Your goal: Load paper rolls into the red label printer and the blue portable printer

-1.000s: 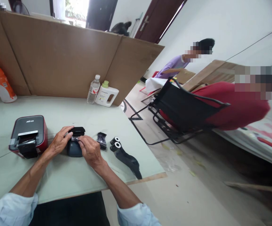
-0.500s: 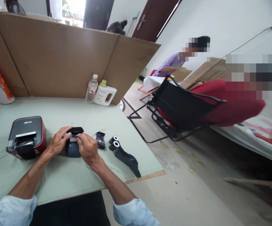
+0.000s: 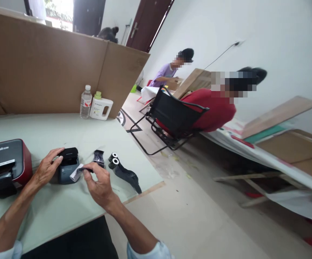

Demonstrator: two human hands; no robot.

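Observation:
My left hand (image 3: 46,169) grips a small dark blue label printer (image 3: 67,169) with a black lid, standing on the pale green table (image 3: 64,205). My right hand (image 3: 98,183) pinches a strip of white label paper (image 3: 77,172) that sticks out of the printer's front. Just right of the printer lies a small crumpled black wrapper (image 3: 99,158). Two black rolls with white ends (image 3: 113,160) lie beside it in a black plastic bag (image 3: 126,175).
A larger red and black printer (image 3: 1,167) stands at the left. A water bottle (image 3: 85,101) and a white jug (image 3: 101,108) stand against the cardboard screen (image 3: 50,68). Two other people sit to the right, one in a black folding chair (image 3: 172,118).
My right hand has drawn back toward me, pulling white paper out of the small printer. The camera has swung right, so the table's things sit further left.

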